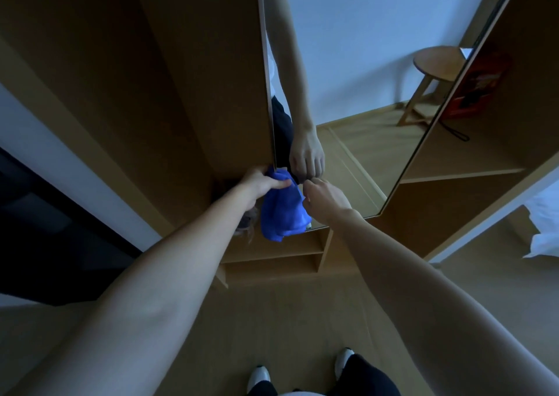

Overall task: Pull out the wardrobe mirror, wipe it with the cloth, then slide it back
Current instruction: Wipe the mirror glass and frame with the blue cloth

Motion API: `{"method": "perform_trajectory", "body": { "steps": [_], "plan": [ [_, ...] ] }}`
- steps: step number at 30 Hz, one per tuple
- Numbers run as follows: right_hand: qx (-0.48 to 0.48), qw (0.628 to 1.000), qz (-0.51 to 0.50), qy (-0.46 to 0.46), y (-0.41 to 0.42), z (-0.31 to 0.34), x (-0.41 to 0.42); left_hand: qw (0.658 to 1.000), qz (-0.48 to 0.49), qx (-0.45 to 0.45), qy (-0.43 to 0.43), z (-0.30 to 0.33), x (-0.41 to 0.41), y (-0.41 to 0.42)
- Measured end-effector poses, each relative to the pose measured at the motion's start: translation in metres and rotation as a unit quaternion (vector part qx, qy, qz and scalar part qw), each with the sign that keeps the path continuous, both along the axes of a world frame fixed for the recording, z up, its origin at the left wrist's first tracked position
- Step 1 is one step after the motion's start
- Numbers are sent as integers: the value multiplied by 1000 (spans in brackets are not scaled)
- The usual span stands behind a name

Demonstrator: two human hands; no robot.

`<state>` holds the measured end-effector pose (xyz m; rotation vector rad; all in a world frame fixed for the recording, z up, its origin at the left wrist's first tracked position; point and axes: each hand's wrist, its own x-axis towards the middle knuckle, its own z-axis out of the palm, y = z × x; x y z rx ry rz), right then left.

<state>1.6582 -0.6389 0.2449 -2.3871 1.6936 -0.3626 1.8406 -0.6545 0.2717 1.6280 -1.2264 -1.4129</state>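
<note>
The mirror (363,99), a tall smooth pane with a thin pale frame, stands out from the matte tan wardrobe (157,86) panels, reflecting a white wall and a round wooden stool. A soft, crumpled blue cloth (282,211) hangs bunched at its lower left edge. The left hand (260,183) curls its fingers round the cloth's top. The right hand (323,195), just beside the cloth, has curled fingers at the glass; whether it holds anything I cannot tell.
</note>
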Motion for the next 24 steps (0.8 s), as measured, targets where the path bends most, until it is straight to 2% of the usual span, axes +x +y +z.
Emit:
{"method": "perform_trajectory", "body": {
  "steps": [4,8,12,15,18,24],
  "plan": [
    [7,1000,3,0,4,-9,-4,999,41,-13,-4,-15,-6,7],
    [15,1000,-7,2,7,-19,-11,996,68,9,-52,-46,-19,17],
    [22,1000,3,14,12,-23,-15,994,80,31,-70,-48,-27,22],
    [22,999,10,32,12,-20,-17,996,58,46,-58,-37,-18,19],
    [18,999,10,31,9,-14,-17,998,31,23,-41,-29,-7,10],
    [18,1000,5,21,5,-15,-11,998,63,-4,-4,-41,-10,12]
  ]
}}
